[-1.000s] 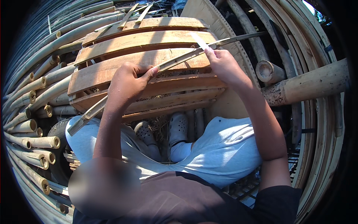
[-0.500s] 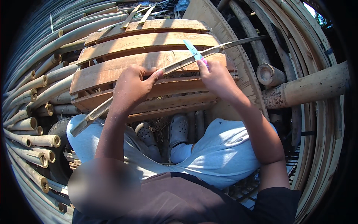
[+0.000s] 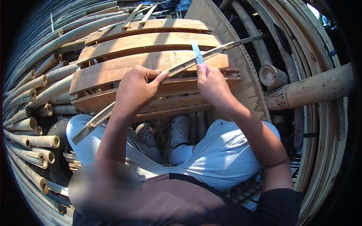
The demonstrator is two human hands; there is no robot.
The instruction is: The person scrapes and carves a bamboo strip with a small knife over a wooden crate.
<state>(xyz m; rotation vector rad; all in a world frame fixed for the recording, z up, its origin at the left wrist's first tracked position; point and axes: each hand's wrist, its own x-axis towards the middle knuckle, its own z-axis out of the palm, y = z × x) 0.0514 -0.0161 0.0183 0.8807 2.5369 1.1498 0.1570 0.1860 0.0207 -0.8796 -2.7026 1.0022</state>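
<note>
Bamboo poles (image 3: 34,124) ring a slatted wooden pallet (image 3: 151,67) before the seated person

Left hand (image 3: 134,90) is closed round a long bamboo strip (image 3: 181,67) lying slantwise across the pallet; right hand (image 3: 213,83) grips a knife (image 3: 197,52), blade upright against the strip. Against a second ago, the right hand has drawn nearer the left. Strip's far tip overhangs the pallet's right edge; open room lies above the slats

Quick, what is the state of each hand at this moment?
Left hand: closed on the long bamboo strip, thumb pressing along it.
Right hand: closed on a small knife, blade against the strip.
</note>
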